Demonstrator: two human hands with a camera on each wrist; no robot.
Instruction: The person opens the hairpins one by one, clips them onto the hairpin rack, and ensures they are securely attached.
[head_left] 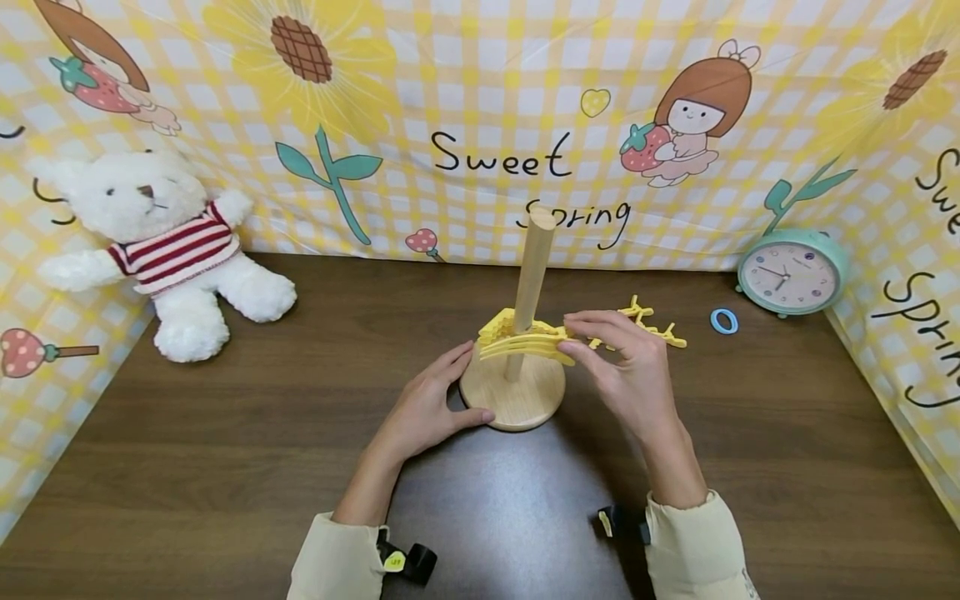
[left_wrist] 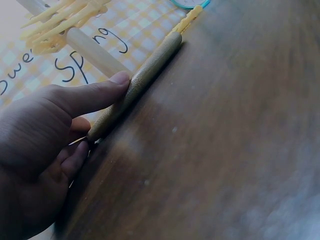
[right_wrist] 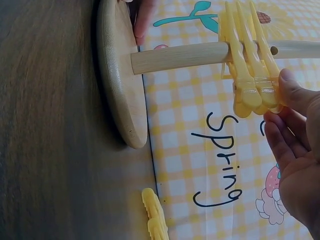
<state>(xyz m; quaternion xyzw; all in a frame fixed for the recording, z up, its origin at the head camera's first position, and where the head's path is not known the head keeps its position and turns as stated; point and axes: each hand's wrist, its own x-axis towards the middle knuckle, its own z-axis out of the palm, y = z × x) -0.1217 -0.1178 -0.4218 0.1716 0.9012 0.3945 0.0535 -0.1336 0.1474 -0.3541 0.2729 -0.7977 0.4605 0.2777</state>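
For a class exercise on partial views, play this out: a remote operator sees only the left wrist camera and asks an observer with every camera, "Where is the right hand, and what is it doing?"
Observer: The right hand pinches one end of the yellow piece.
Operator: Anything loose over to the right?
Observer: Yes, a blue ring lies near the clock.
Operator: And at the far left?
Observer: A white bear sits there.
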